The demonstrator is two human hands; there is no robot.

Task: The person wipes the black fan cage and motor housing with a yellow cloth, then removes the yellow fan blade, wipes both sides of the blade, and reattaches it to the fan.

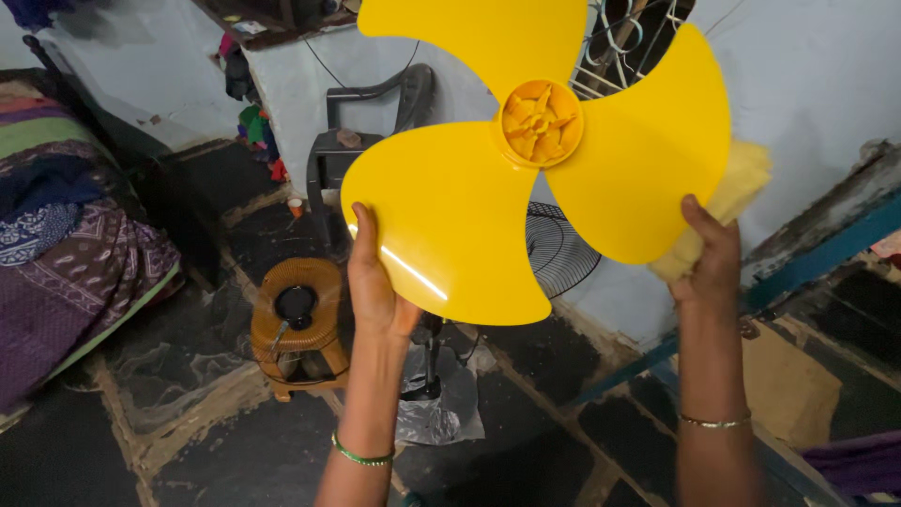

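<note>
A bright yellow three-bladed fan propeller [469,207] is held up in front of me, its ribbed hub [540,123] facing the camera. My left hand [375,282] grips the edge of the lower left blade, thumb on the front. My right hand [710,255] holds the right blade's lower edge and also presses a pale yellow cloth [737,192] against the blade's back; most of the cloth is hidden behind the blade.
A round black wire fan guard [561,249] leans against the pale wall behind. A woven brown stool [298,324] stands on the dark stone floor, a dark plastic chair [343,155] behind it. A bed with patterned covers [66,253] lies left. A blue painted frame [817,258] runs along the right.
</note>
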